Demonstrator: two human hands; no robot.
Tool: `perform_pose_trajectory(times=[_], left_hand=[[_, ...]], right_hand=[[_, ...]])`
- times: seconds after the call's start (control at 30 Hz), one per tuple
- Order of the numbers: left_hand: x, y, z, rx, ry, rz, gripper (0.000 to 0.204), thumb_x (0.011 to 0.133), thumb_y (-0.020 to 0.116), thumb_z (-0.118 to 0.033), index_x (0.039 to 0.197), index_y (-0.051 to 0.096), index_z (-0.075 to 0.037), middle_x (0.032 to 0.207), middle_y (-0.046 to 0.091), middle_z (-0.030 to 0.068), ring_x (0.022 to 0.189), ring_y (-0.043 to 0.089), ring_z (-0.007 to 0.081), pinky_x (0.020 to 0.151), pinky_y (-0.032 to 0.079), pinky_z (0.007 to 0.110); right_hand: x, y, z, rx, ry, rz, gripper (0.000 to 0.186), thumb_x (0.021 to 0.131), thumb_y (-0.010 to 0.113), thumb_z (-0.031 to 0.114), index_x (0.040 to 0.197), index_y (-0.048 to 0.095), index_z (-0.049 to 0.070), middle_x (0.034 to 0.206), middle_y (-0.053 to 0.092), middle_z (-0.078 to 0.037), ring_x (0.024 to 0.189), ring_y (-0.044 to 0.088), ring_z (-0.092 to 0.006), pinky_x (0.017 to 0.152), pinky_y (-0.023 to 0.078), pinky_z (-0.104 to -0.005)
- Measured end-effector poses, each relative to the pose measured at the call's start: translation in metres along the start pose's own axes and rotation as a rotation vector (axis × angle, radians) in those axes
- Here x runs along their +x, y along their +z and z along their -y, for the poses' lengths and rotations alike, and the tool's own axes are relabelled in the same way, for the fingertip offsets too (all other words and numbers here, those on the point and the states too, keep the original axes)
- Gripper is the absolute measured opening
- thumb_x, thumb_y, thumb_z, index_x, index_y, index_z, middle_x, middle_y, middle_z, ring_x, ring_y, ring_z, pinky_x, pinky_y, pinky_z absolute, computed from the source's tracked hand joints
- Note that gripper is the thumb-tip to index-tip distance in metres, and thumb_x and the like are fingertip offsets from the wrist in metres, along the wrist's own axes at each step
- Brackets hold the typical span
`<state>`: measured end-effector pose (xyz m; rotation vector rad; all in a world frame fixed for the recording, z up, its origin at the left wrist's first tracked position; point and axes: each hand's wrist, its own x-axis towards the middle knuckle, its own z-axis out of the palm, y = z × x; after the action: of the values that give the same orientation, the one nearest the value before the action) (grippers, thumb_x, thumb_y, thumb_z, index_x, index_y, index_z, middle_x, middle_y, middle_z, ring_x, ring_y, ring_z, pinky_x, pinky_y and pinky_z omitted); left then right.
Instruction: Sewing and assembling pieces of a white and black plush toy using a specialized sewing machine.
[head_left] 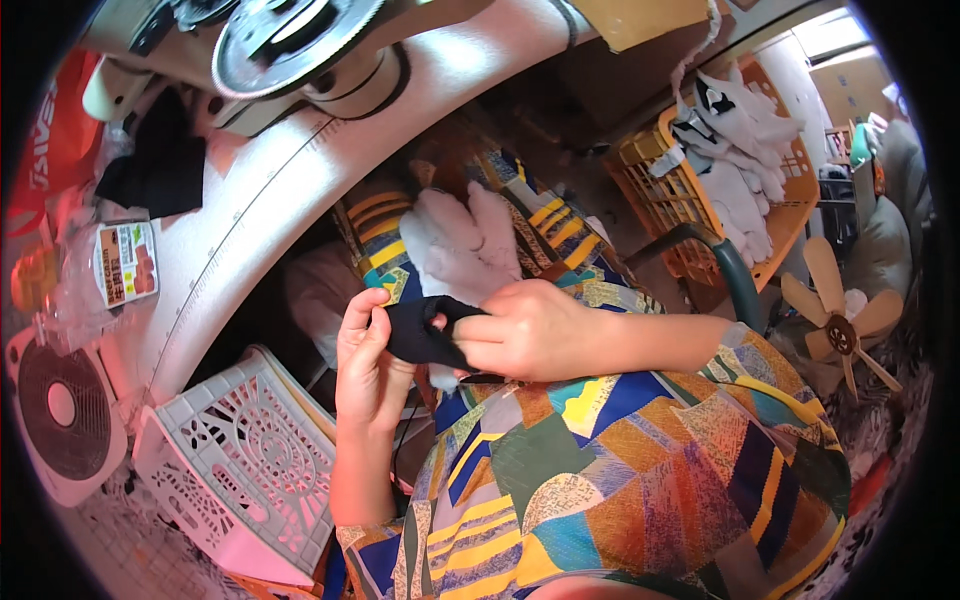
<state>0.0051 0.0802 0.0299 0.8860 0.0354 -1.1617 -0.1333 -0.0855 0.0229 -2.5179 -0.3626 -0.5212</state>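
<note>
Over my lap I hold a small black tube-like piece of fabric (418,332) between both hands. The thumb and fingers of my left hand (368,362) pinch its left end. My right hand (530,328) is closed on the other end, its fingers reaching into the fold, where a small gap shows. Just beyond my hands, white fluffy fabric pieces (460,240) with finger-like lobes lie on my patterned clothing, partly hidden behind my right hand.
A white table (250,190) with a machine handwheel (290,45) curves along the upper left. Black cloth (160,165) lies on it. A yellow basket (650,160) of white pieces stands upper right, near a beige fan (840,325). A grey plastic basket (250,450) sits lower left.
</note>
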Motion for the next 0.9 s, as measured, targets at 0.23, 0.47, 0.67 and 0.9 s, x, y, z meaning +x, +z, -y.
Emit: perform_pose_trajectory(times=[0.23, 0.47, 0.67, 0.9], left_hand=[[-0.009, 0.006, 0.004, -0.103, 0.074, 0.0, 0.038, 0.089, 0.065, -0.006, 0.123, 0.047, -0.009, 0.105, 0.065, 0.0141, 0.093, 0.067, 0.024, 0.082, 0.056, 0.037], [-0.011, 0.016, 0.006, -0.042, 0.114, -0.106, 0.029, 0.082, 0.071, 0.002, 0.095, 0.048, -0.008, 0.094, 0.066, 0.011, 0.085, 0.067, 0.0204, 0.073, 0.057, 0.031], [-0.016, 0.026, 0.01, -0.001, 0.184, -0.211, 0.028, 0.081, 0.072, 0.001, 0.094, 0.048, -0.009, 0.093, 0.066, 0.0111, 0.081, 0.067, 0.0198, 0.07, 0.057, 0.03], [-0.013, 0.021, 0.0, -0.11, 0.211, -0.18, 0.022, 0.089, 0.065, -0.005, 0.103, 0.049, -0.01, 0.098, 0.066, 0.0108, 0.091, 0.066, 0.0214, 0.082, 0.055, 0.035]], right_hand=[[0.007, -0.002, 0.002, 0.061, 0.03, -0.034, 0.024, 0.077, 0.069, 0.028, 0.071, 0.053, 0.011, 0.069, 0.051, -0.001, 0.059, 0.056, -0.0174, 0.054, 0.047, -0.031], [0.009, -0.003, 0.005, 0.163, 0.131, -0.038, 0.034, 0.074, 0.073, 0.038, 0.075, 0.057, 0.008, 0.071, 0.053, -0.004, 0.061, 0.057, -0.0206, 0.056, 0.048, -0.0337], [0.019, 0.002, 0.009, 0.318, 0.275, -0.272, 0.037, 0.068, 0.081, 0.031, 0.081, 0.063, 0.002, 0.082, 0.063, -0.009, 0.094, 0.061, -0.0318, 0.07, 0.052, -0.0358], [0.021, 0.001, 0.005, 0.376, 0.159, -0.245, 0.023, 0.074, 0.076, 0.019, 0.075, 0.06, 0.002, 0.08, 0.063, -0.007, 0.114, 0.054, -0.0367, 0.084, 0.045, -0.0429]])
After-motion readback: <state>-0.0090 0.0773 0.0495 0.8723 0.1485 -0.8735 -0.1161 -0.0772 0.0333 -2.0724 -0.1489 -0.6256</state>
